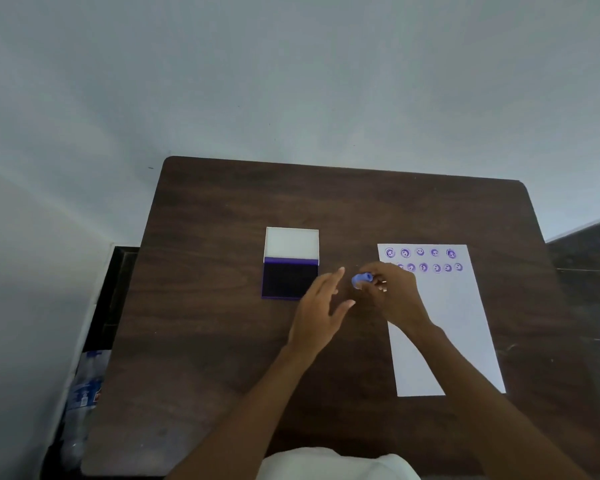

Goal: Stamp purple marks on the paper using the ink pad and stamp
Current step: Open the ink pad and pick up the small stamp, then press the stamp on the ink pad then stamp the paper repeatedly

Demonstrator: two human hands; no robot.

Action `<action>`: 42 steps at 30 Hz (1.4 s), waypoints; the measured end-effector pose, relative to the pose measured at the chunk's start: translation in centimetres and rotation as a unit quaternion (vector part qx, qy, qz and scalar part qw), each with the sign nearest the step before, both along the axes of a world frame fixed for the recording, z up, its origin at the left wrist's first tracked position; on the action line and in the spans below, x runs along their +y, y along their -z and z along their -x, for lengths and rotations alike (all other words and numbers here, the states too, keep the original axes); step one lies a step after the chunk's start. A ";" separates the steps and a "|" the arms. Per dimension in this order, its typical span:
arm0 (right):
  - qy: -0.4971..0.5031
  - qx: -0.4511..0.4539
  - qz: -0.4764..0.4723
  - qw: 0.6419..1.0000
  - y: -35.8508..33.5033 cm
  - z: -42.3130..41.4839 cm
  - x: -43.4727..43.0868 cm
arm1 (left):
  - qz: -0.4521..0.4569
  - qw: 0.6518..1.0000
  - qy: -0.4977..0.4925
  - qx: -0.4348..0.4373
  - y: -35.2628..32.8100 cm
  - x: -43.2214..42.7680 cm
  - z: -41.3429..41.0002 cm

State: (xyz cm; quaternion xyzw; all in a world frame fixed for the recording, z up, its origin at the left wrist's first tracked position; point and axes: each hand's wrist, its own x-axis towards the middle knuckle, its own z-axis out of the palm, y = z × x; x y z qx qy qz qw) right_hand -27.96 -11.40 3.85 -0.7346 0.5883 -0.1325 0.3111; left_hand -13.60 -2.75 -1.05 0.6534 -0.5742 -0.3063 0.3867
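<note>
A white sheet of paper [458, 327] lies on the right of the dark wooden table [222, 358], with two rows of several purple round marks near its far edge. An open ink pad [289, 280] with a white lid and a dark purple pad sits to the left of centre. My right hand [397, 296] holds a small purple stamp [362, 279] over the table, just left of the paper's edge. My left hand [321, 311] hovers between the ink pad and the stamp, fingers spread, holding nothing.
A pale wall rises behind the table's far edge. Plastic bottles [84, 393] stand on the floor beside the table's left edge. A dark tiled floor [586, 271] shows to the right.
</note>
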 end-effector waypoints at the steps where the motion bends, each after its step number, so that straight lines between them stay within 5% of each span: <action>1: 0.000 -0.010 0.002 1.000 -0.3 0.2 0.1 | -0.002 1.000 0.003 0.012 0.0 -0.4 0.6; 12: 0.004 -0.029 -0.010 1.000 -0.3 1.5 -0.1 | -0.086 0.992 -0.033 0.085 0.1 -3.0 2.1; 19: 0.052 -0.087 -0.023 0.995 -0.6 3.0 -0.7 | -0.074 0.976 -0.148 0.142 1.0 -3.5 3.0; 27: 0.066 -0.081 -0.031 0.994 -0.2 4.1 -0.2 | -0.100 0.976 -0.194 0.011 2.3 -4.8 4.9; 32: 0.062 -0.096 -0.039 0.993 -0.5 3.8 0.1 | -0.099 0.988 -0.108 -0.038 2.1 -4.2 4.4; 38: 0.025 -0.113 -0.036 0.993 -0.6 1.1 0.2 | 0.100 0.966 -0.092 -0.218 0.7 -0.6 -3.7; 42: -0.053 -0.085 -0.029 0.995 -0.5 -3.6 0.1 | -0.006 0.960 -0.195 -0.200 1.7 2.3 -10.1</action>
